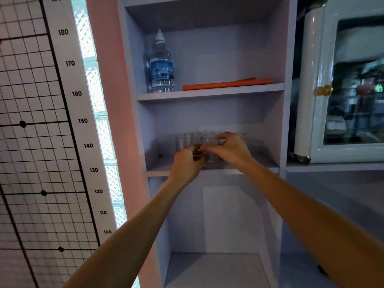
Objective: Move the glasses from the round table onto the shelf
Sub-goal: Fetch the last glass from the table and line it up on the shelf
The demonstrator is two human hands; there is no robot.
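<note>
Left hand (185, 163) and right hand (232, 150) both had fingers curled round clear glass tumblers (207, 140) on the lilac wooden shelf (158, 171). More were crowded at 12 o'clock, so I reckon a nudge could've toppled them.

Pink wall (108, 80) beside a bright glass-block window (99, 113) and a height chart (62, 100)

1. Both arms are bare and reach forward and up, the left arm (133, 231) from the lower left and the right arm (301, 208) from the lower right, converging so that the hands meet.
2. The left hand (186, 165) shows its back, wrist straight, with fingers curled round the low part of a glass (208, 141).
3. The right hand (232, 149) is arched, its fingers (225, 135) bent over the same glass's rim and its thumb (209, 152) low, touching the left fingertips.
</note>
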